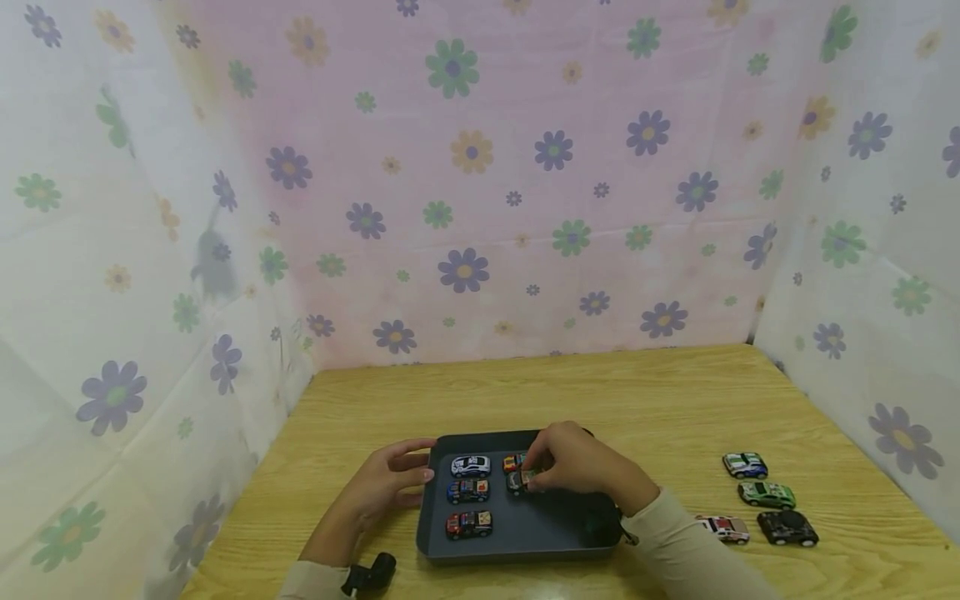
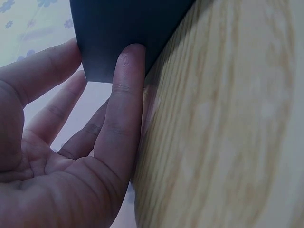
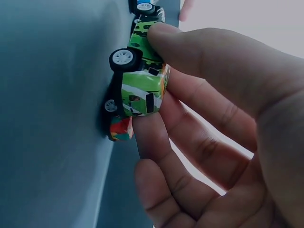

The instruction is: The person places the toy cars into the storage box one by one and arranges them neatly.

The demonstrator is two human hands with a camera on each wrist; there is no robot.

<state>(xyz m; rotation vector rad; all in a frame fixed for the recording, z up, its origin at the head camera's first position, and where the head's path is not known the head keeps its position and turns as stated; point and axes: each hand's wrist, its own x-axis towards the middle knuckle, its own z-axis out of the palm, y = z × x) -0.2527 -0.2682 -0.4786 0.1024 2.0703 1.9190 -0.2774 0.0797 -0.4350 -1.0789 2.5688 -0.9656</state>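
Note:
A dark grey rectangular tray [image 1: 517, 556] sits on the wooden table. My left hand [image 1: 386, 483] is at its left side, fingertips against the outer wall [image 2: 114, 28] in the left wrist view. Over the tray's middle, my right hand [image 1: 573, 462] pinches a green patterned toy car [image 3: 140, 92] between thumb and fingers, low over the tray floor. Just behind that car is an orange-red toy car [image 1: 513, 462], partly hidden by the hand. Along the tray's left side stand a white toy car [image 1: 470, 466], a blue one [image 1: 468, 492] and a red one [image 1: 468, 525].
Right of the tray, on the table [image 1: 637, 392], are a white-green-blue toy car [image 1: 745, 465], a green one [image 1: 767, 495], a black one [image 1: 787, 528] and a white-red one [image 1: 726, 528] near the right sleeve. Flowered cloth [image 1: 510, 208] walls the table's back and sides.

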